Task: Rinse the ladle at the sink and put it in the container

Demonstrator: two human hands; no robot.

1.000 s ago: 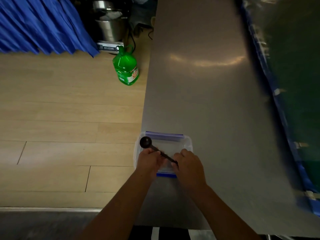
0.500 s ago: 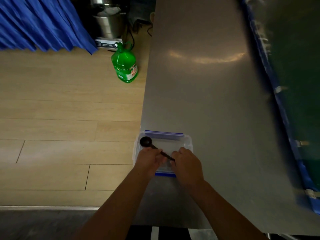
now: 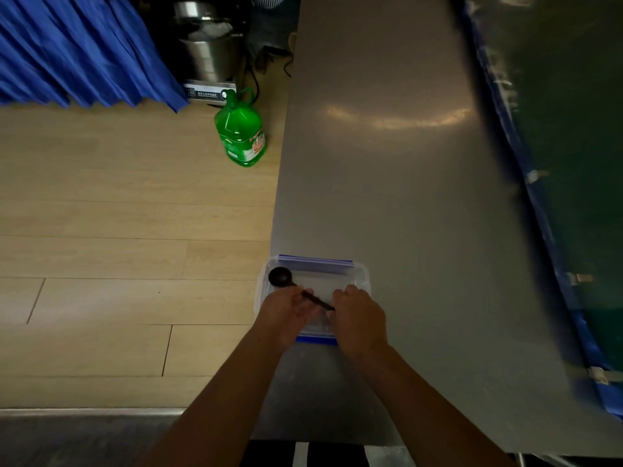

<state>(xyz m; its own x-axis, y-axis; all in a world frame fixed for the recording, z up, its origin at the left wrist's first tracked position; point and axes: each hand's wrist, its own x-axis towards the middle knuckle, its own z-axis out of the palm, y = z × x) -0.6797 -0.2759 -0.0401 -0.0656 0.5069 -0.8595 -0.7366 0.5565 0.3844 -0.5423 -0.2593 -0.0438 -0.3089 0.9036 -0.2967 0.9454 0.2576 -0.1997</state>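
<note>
A clear plastic container (image 3: pixel 358 272) with blue clips sits at the near left corner of the steel counter. A small black ladle (image 3: pixel 280 276) lies across it, bowl at the far left corner, handle running toward me to the right. My left hand (image 3: pixel 286 315) is over the middle of the handle, fingers curled around it. My right hand (image 3: pixel 359 320) grips the handle's end over the container's right side. Both hands cover the container's near half.
The long steel counter (image 3: pixel 397 183) stretches away ahead. A blue-edged dark green wall (image 3: pixel 573 136) runs along its right side. On the wooden floor to the left stand a green jug (image 3: pixel 241 131), a steel pot on a cooker (image 3: pixel 209 52) and a blue curtain (image 3: pixel 77 52).
The hands and ladle stay over the container almost unmoved; the handle has sunk slightly lower. The view has shifted a little.
</note>
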